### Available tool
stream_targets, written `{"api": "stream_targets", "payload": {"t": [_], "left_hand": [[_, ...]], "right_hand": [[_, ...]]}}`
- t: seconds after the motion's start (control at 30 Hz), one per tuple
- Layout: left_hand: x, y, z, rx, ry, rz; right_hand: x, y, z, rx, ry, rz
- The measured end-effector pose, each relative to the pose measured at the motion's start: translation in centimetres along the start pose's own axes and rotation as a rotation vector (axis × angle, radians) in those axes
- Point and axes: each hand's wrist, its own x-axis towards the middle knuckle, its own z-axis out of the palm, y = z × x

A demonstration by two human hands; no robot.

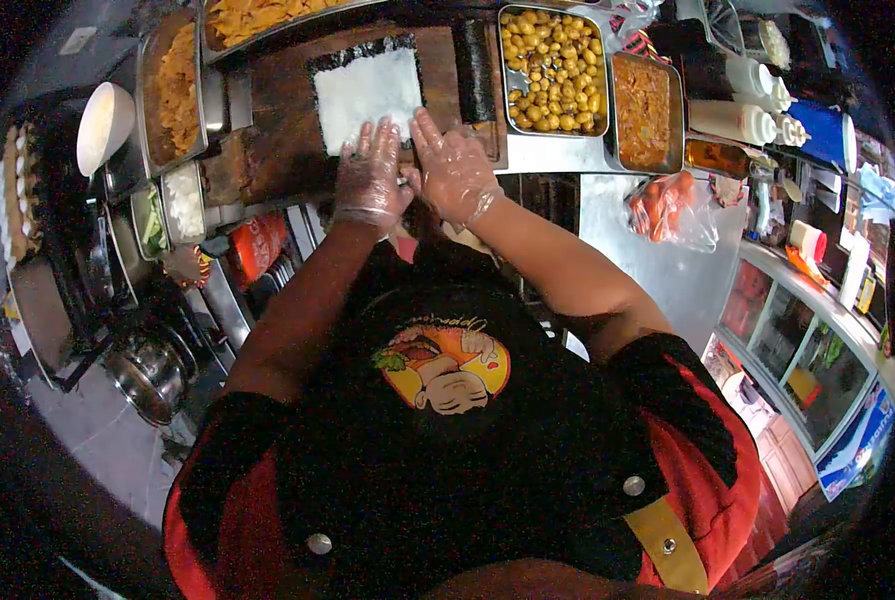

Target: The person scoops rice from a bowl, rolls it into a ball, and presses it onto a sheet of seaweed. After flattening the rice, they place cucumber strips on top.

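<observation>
A layer of white rice (368,95) covers most of a black seaweed sheet (317,68) on a brown wooden board (278,120). Dark seaweed shows along its far and side edges. My left hand (371,178), in a clear plastic glove, lies with its fingers stretched out over the near edge of the rice. Beside it, my right hand (456,172), gloved the same way, has its fingers extended at the near right corner of the sheet. The two thumbs are close together. Neither hand grips anything that I can see.
Right of the sheet lies a long dark shape (473,75). Beyond are trays of small round brownish pieces (554,70) and reddish food (648,110). A white bowl (105,128) and a tray of orange food (178,90) stand left. Squeeze bottles (733,122) stand far right.
</observation>
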Motion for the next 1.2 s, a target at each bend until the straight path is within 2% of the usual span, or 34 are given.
{"api": "stream_targets", "payload": {"t": [0.1,0.17,0.23,0.27,0.53,0.7,0.77,0.8,0.87,1.0,1.07,1.2], "left_hand": [[0.2,0.4,0.1,-0.008,0.032,-0.031],[0.2,0.4,-0.3,-0.01,0.037,-0.047],[0.8,0.0,-0.9,0.004,0.01,0.074],[0.9,-0.2,-0.6,0.003,0.009,0.077],[1.5,-0.4,1.4,-0.001,0.093,0.198],[2.0,0.5,0.9,-0.004,0.043,0.139],[2.5,0.6,1.0,-0.004,0.035,0.124],[2.7,0.6,0.9,0.017,0.037,0.123],[2.9,0.6,0.8,0.04,0.04,0.122],[2.6,0.1,1.2,0.005,0.108,0.113],[2.1,-0.2,1.2,-0.016,0.119,0.09],[1.5,-0.9,0.4,0.016,0.05,0.035]], "right_hand": [[-0.3,0.7,0.7,-0.006,0.098,0.02],[-0.9,1.2,0.8,0.124,0.202,0.031],[-1.1,1.0,0.9,0.047,0.145,0.033],[-1.2,1.0,0.9,-0.032,0.092,0.036],[-0.5,0.1,0.3,-0.054,0.074,0.022],[-0.1,0.3,0.9,-0.124,0.078,-0.016],[0.5,0.4,0.6,-0.032,-0.101,0.028],[0.6,0.4,0.5,-0.033,-0.101,0.028],[0.8,0.4,0.5,-0.171,-0.042,0.002],[0.9,0.7,1.2,-0.139,-0.041,0.019],[0.6,0.7,1.3,-0.087,0.141,-0.002],[1.2,0.2,0.1,-0.037,0.118,0.064]]}}
